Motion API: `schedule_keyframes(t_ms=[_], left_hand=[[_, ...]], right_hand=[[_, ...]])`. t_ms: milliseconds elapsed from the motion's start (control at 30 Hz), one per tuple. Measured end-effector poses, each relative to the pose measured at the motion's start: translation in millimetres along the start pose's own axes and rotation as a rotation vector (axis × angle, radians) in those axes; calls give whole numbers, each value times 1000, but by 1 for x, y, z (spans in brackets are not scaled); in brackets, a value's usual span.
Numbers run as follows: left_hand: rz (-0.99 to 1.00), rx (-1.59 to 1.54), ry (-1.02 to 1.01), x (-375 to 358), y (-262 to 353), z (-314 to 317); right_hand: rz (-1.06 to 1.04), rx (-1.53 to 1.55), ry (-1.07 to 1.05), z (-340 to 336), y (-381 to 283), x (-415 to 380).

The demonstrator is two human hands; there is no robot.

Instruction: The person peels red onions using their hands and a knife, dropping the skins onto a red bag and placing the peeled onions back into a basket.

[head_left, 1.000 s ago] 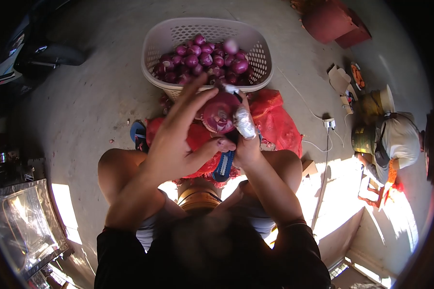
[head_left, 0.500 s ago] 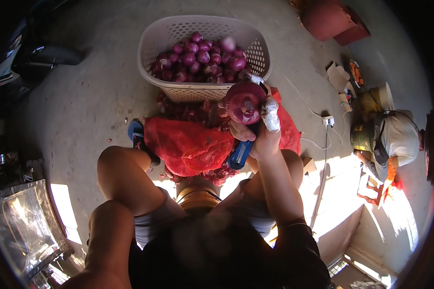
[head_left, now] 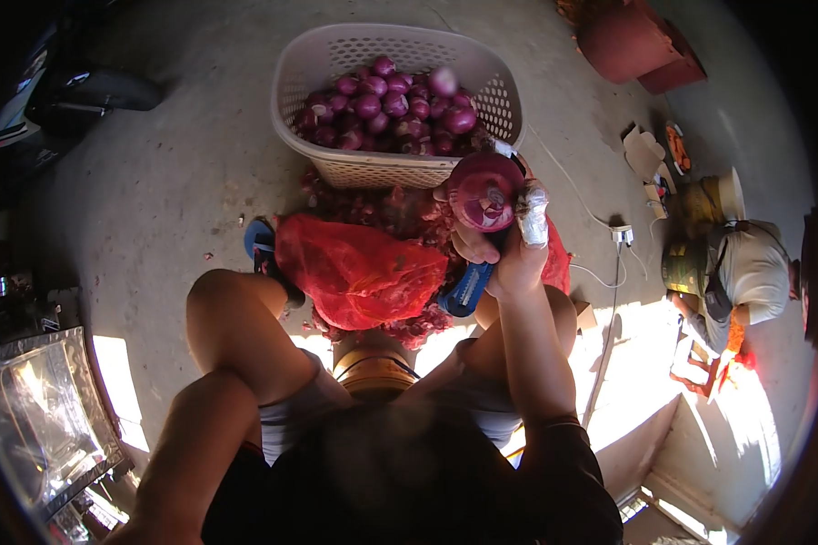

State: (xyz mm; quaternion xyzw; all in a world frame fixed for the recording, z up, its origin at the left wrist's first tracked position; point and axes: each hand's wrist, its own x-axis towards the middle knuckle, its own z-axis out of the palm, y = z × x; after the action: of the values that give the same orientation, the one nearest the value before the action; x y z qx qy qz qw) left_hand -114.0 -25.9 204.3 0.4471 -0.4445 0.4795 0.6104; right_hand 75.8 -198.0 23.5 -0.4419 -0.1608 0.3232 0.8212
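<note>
My right hand [head_left: 513, 263] is raised in front of me and closed around a large red onion [head_left: 484, 193], its root or stem end facing me. Silvery wrapping covers the thumb and one fingertip of that hand. A small dark thing shows by the far fingers, too little to name. My left hand is out of view; only the left arm [head_left: 195, 436] shows, running down to the lower left edge. Just beyond the onion stands a pale plastic basket [head_left: 291, 64] holding many peeled-looking red onions [head_left: 395, 104]. Below it lies a red mesh sack [head_left: 359, 272] among onion skins [head_left: 400, 209].
Blue sandals [head_left: 468, 289] are on my feet beside the sack. A power socket [head_left: 621, 234] with cables lies to the right. Farther right a person [head_left: 750, 272] bends over. A motorbike wheel [head_left: 100, 91] stands at upper left, and a reddish tub [head_left: 623, 41] at upper right.
The whole view has shifted slightly, with the basket and onion now a little farther right. My right hand keeps its hold on the onion, which appears slightly turned.
</note>
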Motion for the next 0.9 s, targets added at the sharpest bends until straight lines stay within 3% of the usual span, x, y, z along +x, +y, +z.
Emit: schedule_keyframes(t_ms=[167,367,800,867,900], left_hand=[[-13,57,-61,3,0,-5],[17,95,-122,0,-1,-4],[11,-51,-98,-5,-14,-12],[135,-1,164,-40,31,-45],[58,95,232,-55,29,-54]], right_hand=[[-2,-28,-12,2,-2,2],[-60,180,-160,-10,6,3],[-89,153,-112,-9,7,2],[-96,171,-92,-6,6,2],[-97,189,-76,-5,6,1]])
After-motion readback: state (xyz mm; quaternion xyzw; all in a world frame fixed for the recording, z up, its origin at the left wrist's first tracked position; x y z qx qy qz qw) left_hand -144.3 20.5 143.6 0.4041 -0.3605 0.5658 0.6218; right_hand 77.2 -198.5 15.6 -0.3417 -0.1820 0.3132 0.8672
